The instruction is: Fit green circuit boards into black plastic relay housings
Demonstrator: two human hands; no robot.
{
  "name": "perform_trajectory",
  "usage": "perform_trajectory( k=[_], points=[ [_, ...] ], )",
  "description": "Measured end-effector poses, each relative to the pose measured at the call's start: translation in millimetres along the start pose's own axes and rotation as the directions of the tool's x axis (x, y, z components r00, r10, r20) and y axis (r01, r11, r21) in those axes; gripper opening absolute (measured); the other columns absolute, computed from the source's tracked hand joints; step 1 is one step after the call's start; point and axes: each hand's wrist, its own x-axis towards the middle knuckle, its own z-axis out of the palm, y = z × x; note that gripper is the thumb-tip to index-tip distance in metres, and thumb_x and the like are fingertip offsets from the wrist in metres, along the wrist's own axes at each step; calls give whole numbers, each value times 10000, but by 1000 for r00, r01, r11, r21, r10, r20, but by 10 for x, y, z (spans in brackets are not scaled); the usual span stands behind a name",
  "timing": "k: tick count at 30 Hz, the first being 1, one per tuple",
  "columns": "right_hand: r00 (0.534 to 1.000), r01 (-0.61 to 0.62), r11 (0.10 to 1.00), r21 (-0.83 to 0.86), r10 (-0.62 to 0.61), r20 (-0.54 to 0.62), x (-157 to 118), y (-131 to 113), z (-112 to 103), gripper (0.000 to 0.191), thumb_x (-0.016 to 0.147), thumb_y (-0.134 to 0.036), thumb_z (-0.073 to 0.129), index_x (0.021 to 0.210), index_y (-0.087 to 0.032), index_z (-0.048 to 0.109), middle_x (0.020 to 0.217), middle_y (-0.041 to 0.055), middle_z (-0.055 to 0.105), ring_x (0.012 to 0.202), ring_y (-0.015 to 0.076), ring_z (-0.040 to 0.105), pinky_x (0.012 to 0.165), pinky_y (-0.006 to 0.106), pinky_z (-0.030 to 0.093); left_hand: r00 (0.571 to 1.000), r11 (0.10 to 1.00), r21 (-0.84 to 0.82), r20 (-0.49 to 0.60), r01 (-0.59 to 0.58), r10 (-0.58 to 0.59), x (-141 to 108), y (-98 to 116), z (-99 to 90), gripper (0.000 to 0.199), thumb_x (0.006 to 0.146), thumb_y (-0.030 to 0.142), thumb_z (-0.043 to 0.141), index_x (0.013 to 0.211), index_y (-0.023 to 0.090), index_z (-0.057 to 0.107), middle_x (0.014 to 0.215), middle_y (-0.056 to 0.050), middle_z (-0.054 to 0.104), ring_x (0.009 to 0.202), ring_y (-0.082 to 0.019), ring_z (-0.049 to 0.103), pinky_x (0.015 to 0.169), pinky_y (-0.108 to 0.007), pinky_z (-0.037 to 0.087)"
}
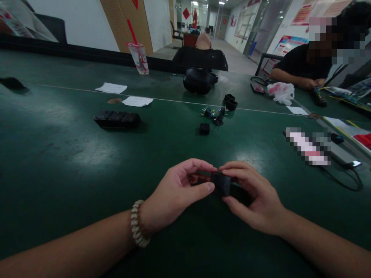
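The fingers (pixel 199 190) of the left hand (pixel 174 193) cover part of the small black piece (pixel 222 183); its far side is hidden. Both forearms (pixel 87 243) run out of view. Blocky pixels mask a pinkish object (pixel 307 148). A dark shape (pixel 11 82), possibly cloth, is cut off at left.

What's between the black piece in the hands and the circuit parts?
The head view shows a small black block, nearer the circuit parts than the held piece, and slightly left of the direct line.
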Motion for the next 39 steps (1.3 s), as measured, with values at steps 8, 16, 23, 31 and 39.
perform_trajectory(
  k=[8,16,23,31,39],
  points=[
    [997,3,999,50,0,-71,-2,19,31,526,885,-113,763,1375,-252,631,1239,109,722,1134,242,746,921,363,662,1000,998,-65,-3,15,-15,-22,-15,-11,262,876,250,853,1116,175,781,1182,-105,774,1112,-262,721,918,-395,634],
    [975,-177,958,226,202,-96,-19,19,22,501,896,-103,755,1344,-314,676,1128,33,803,1000,178,797,877,291,662,999,975,-219,-2,32,-33,-9,-6,-4,215,877,271,840,1061,168,802,1110,-91,787,969,-230,763,879,-365,635],
    [816,-457,534,711,570,96,74,68,-6,237,927,-420,821,1078,-238,800,927,57,834,752,169,790,737,322,672,998,971,-235,-21,48,-55,-9,14,19,217,902,298,810,1068,158,796,1099,-103,796,880,-220,779,795,-334,625],
    [799,-454,444,772,586,133,90,82,4,239,891,-381,873,1065,-228,818,925,54,833,763,135,782,737,255,649,998,978,-200,-10,55,-58,-9,-8,-7,184,903,262,807,1054,158,795,977,-83,800,868,-207,765,788,-323,621],
    [883,-368,710,601,470,-14,-5,55,50,400,901,-183,828,1260,-319,717,1113,38,799,941,176,809,830,306,689,997,981,-181,-18,66,-71,-15,0,16,209,911,273,813,1076,153,770,987,-84,798,879,-214,778,820,-348,631]
  ],
)
